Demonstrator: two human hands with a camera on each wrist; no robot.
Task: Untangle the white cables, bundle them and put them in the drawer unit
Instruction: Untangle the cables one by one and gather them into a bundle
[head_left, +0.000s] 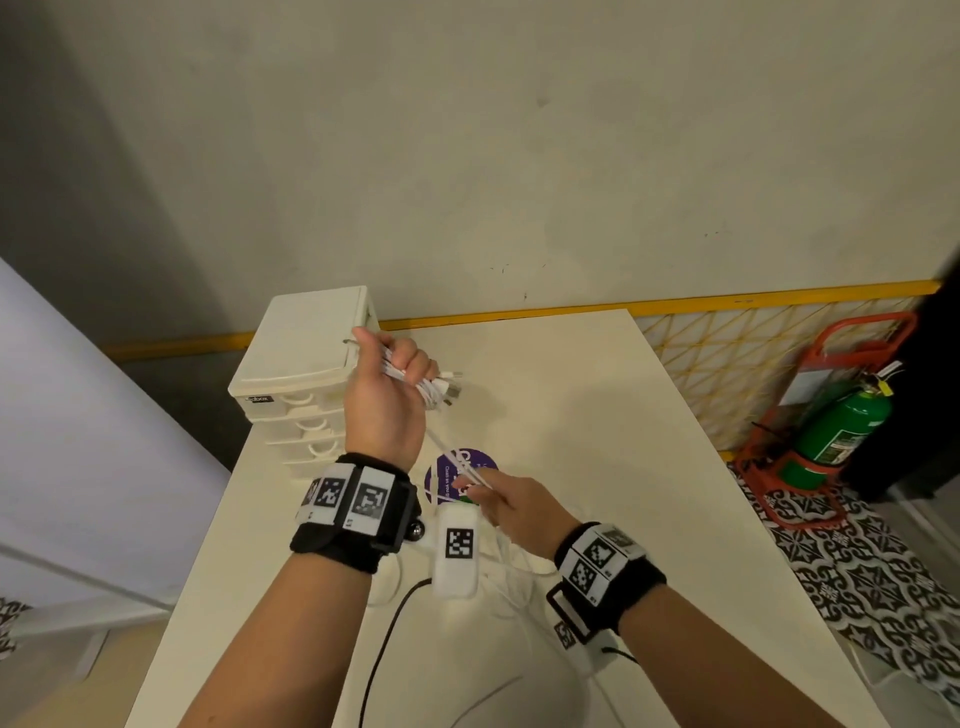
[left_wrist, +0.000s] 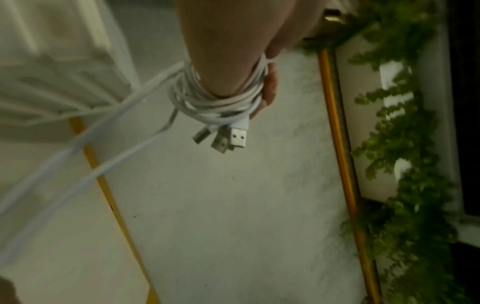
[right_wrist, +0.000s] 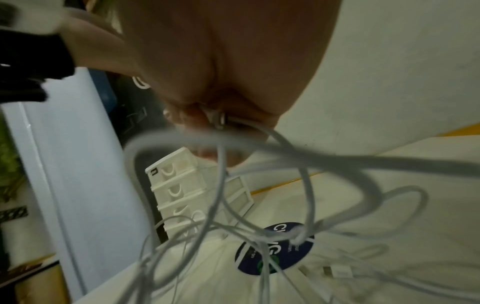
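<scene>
**Two hands draw white cables taut above a table**

The left hand (head_left: 387, 400) is raised above the white table (head_left: 597, 441), wrist bent back, fingers curled tight around a coiled bundle of white cables (left_wrist: 221, 107). Several USB plugs (left_wrist: 228, 139) stick out of the fist (three can be counted in the left wrist view). The right hand (head_left: 506, 506) sits lower and nearer the body, fingertips pinching loose strands of the same cables, which run taut up to the left fist.

A white drawer unit (head_left: 298, 374) stands at the table's far left corner, just behind the left hand, its drawers all pushed in. A round purple sticker (head_left: 441, 475) lies on the table beneath the strands. More slack cable (right_wrist: 182, 246) trails in loops over the table under the right hand. A green fire extinguisher (head_left: 836, 431) stands on the floor, well to the right.
</scene>
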